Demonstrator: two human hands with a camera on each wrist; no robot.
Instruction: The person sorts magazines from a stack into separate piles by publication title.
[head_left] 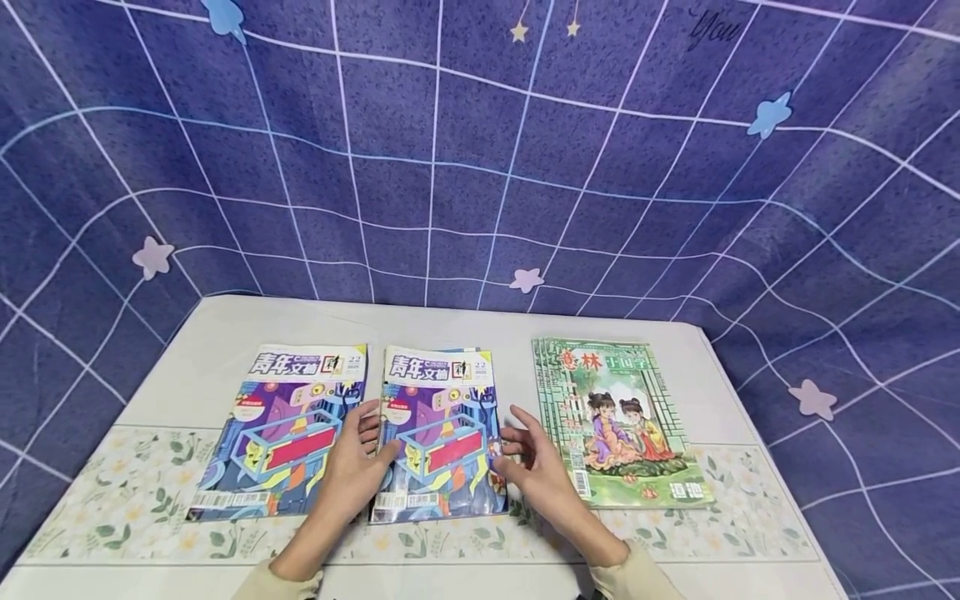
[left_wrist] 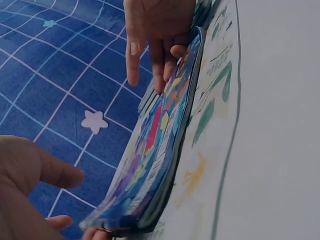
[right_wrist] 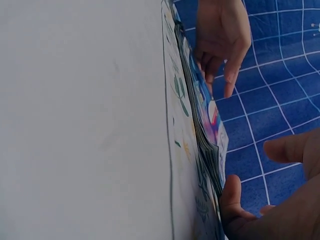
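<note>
A middle pile of magazines with a purple, blue and red cover lies on the table between the two hands. At its left edge is my left hand, thumb apart from the fingers and its tip over the cover's edge. My right hand stands at the right edge, fingers loosely bent and thumb toward the cover. Neither hand grips the pile; whether the fingertips touch its sides is hard to tell. The left wrist view shows the pile's layered edge side-on, with the right hand at its far end.
Left of the middle pile lies a magazine with the same cover, partly behind the left hand. A fanned stack of green magazines lies on the right. The white table bears a floral strip; a blue grid-patterned curtain hangs behind.
</note>
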